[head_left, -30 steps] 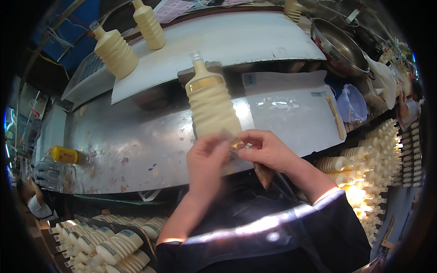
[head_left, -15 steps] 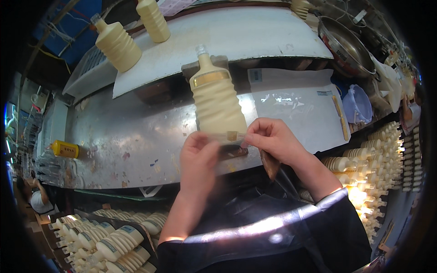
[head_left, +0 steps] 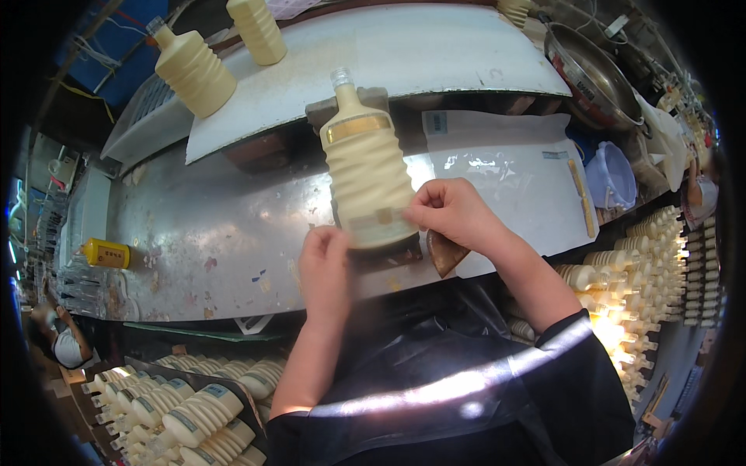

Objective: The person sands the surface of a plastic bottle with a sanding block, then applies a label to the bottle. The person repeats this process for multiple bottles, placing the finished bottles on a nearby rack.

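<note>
A cream bottle with wavy ridges and a gold band lies in front of me, its clear neck pointing away, on a dark rest. Across its lower part runs a thin see-through strip with a small gold-brown patch. My right hand pinches the strip's right end at the bottle's edge. A brown wedge-shaped piece hangs below that palm, seemingly tucked in its other fingers. My left hand, slightly blurred, is closed at the lower left side of the bottle, where the strip's other end lies.
Two more cream bottles stand at the far left by a white board. A yellow bottle lies on the metal table. At right are a white sheet, a lilac bucket and a large pan. Many bottles fill crates below.
Both hands have moved slightly away from me, the right one further, bringing the strip from the bottle's base up onto its lower part. The brown wedge has shifted left with the right hand.
</note>
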The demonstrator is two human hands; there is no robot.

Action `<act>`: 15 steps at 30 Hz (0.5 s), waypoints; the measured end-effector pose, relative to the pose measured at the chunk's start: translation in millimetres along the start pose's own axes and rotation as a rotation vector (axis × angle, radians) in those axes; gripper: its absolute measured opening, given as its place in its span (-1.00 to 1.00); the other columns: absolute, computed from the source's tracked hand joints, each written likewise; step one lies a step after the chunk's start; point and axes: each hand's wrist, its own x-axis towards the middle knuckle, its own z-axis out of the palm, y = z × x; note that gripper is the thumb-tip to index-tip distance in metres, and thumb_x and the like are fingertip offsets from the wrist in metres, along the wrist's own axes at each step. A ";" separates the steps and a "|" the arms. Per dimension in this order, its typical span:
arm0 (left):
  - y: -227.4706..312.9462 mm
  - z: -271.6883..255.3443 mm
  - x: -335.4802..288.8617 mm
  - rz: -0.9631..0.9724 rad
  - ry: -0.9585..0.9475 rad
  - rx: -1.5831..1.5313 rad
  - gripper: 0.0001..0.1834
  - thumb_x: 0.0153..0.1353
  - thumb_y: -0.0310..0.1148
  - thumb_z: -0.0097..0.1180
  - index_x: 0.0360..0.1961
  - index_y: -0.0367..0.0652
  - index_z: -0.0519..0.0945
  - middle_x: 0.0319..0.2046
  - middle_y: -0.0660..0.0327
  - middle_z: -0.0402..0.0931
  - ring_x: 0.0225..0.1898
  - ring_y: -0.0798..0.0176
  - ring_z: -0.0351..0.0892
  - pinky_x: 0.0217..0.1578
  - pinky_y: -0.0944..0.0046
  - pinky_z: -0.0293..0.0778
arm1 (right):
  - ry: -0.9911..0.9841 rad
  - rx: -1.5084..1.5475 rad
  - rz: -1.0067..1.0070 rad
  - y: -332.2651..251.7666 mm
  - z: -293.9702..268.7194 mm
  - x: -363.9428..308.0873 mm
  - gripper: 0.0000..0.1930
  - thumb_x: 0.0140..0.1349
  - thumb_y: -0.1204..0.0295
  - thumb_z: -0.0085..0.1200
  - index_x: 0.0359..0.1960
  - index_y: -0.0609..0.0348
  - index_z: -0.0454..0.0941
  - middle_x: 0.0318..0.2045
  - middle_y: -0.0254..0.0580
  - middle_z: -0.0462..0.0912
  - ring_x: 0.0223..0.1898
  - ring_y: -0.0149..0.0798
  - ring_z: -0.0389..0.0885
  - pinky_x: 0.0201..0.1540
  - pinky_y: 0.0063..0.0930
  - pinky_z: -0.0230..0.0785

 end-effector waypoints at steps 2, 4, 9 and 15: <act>-5.2 6.4 5.1 0.151 0.028 0.001 -0.71 0.39 -0.35 0.18 0.05 -0.22 0.48 -0.29 0.34 0.46 -0.31 0.51 0.38 -0.27 0.47 0.34 | -0.012 0.002 0.008 -1.6 -0.7 1.5 -0.82 0.23 0.41 0.31 -0.43 0.24 0.61 -0.51 -0.42 0.63 -0.47 -0.62 0.52 -0.41 -0.66 0.37; -8.7 14.8 10.3 0.207 0.017 0.168 -0.63 0.41 -0.31 0.14 0.14 -0.22 0.41 -0.15 0.28 0.44 -0.14 0.43 0.37 -0.05 0.37 0.33 | -0.022 0.013 0.001 -0.7 -1.2 2.8 -0.82 0.23 0.40 0.32 -0.41 0.24 0.61 -0.51 -0.43 0.62 -0.47 -0.62 0.51 -0.41 -0.66 0.37; -16.8 26.5 6.2 0.277 0.019 0.256 -0.50 0.48 -0.23 0.04 0.32 -0.22 0.28 0.09 0.17 0.36 0.07 0.30 0.34 0.21 0.23 0.27 | 0.001 0.050 -0.024 16.0 -10.6 10.3 -0.69 0.22 0.23 0.31 -0.28 0.29 0.67 -0.41 -0.27 0.70 -0.36 -0.50 0.59 -0.25 -0.53 0.48; -24.5 20.7 10.5 0.259 -0.080 -0.031 -0.42 0.49 -0.18 0.02 0.40 -0.21 0.22 0.17 0.12 0.33 0.19 0.24 0.32 0.30 0.19 0.20 | 0.007 0.224 0.027 34.3 2.2 -4.5 -0.67 0.46 0.29 0.06 0.09 0.27 0.59 -0.37 -0.46 0.55 -0.34 -0.63 0.41 -0.31 -0.67 0.32</act>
